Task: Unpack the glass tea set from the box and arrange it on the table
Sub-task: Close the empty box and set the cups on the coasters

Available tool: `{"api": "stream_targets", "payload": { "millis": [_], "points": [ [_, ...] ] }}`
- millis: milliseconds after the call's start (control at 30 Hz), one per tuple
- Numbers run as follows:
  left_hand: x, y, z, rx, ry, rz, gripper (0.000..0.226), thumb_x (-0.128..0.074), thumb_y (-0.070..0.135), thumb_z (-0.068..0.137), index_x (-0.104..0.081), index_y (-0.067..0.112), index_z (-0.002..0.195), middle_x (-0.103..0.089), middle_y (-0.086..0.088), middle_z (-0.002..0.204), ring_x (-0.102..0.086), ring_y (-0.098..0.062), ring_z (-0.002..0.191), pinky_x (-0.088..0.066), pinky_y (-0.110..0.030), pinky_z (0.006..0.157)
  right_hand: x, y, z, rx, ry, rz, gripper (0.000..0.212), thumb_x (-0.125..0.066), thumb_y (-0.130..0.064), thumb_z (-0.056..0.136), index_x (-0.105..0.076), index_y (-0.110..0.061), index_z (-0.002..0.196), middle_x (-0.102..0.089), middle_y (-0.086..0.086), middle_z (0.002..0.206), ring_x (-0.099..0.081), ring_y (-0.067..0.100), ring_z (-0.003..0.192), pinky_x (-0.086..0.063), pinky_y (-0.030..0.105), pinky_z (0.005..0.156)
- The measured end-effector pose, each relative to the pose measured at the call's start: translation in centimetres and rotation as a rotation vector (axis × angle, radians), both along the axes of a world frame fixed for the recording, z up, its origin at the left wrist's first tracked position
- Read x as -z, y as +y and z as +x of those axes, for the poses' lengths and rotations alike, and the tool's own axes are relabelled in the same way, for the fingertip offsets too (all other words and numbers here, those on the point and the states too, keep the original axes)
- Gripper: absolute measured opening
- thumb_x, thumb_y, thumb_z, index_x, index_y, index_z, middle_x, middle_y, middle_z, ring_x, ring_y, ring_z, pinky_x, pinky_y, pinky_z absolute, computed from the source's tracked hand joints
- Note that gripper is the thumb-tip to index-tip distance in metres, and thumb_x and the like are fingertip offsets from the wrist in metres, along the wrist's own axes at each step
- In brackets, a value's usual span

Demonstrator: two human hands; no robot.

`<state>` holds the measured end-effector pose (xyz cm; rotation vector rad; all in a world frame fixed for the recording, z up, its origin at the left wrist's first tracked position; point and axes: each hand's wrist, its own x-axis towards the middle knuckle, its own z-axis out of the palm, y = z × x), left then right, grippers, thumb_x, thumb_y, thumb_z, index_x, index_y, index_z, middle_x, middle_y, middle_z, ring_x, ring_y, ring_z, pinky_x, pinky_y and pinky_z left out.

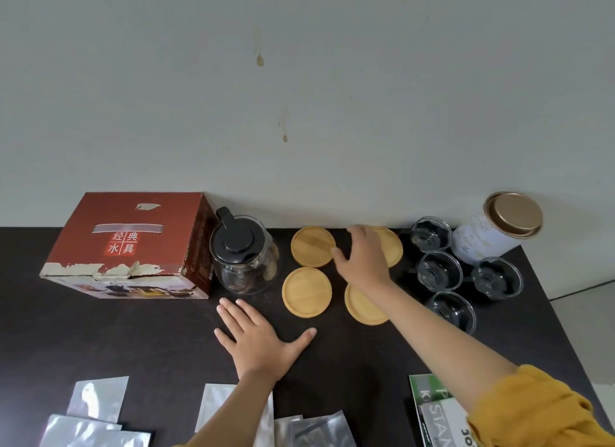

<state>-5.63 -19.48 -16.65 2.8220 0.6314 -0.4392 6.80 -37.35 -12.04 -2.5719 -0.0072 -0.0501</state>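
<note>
1. The glass teapot [244, 255], four bamboo coasters [307, 292] and four glass cups [439, 270] line the dark table's [133, 340] far edge; bare tabletop lies nearer.
2. The right hand [364, 260] hovers over the coasters, fingers loosely spread, holding nothing.
3. The left hand [258, 337] lies flat, fingers splayed.
4. The red box [129, 247] sits far-left, a tin [496, 228] at the far-right corner, against a stained wall [299, 97].

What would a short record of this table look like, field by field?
box: red carton, closed, far left by the wall
pitcher: glass, black lid, beside the box
coasters: four wooden discs, flat, mid-table
cups: four glass cups, empty, right of the coasters
tin: gold-lidded can, tilted, far right
left hand: flat on the table
right hand: over the coasters, fingers spread
</note>
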Motion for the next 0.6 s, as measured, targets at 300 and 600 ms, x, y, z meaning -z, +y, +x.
{"api": "stream_targets", "payload": {
  "millis": [300,600],
  "points": [
    [0.0,0.0,0.0,-0.003,-0.006,-0.002,0.155,-0.019,0.105,0.041,-0.004,-0.008,0.146,0.002,-0.030,0.154,0.010,-0.040,0.144,-0.014,-0.060,0.112,-3.8,-10.1,2.8,0.334,0.251,-0.243,0.060,-0.071,-0.030,0.079,-0.042,0.000,0.123,-0.042,0.021,0.129,-0.036,0.036,0.123,-0.040,0.041,0.094],
    [-0.1,0.0,0.0,-0.001,0.001,0.015,0.154,-0.019,0.104,0.041,0.001,-0.007,0.146,0.008,-0.028,0.155,0.013,-0.040,0.143,-0.011,-0.059,0.113,-2.8,-11.8,4.0,0.331,0.378,-0.301,0.063,-0.073,-0.025,0.070,-0.045,0.001,0.120,-0.051,0.023,0.122,-0.047,0.040,0.113,-0.050,0.042,0.086]
  ]
}}
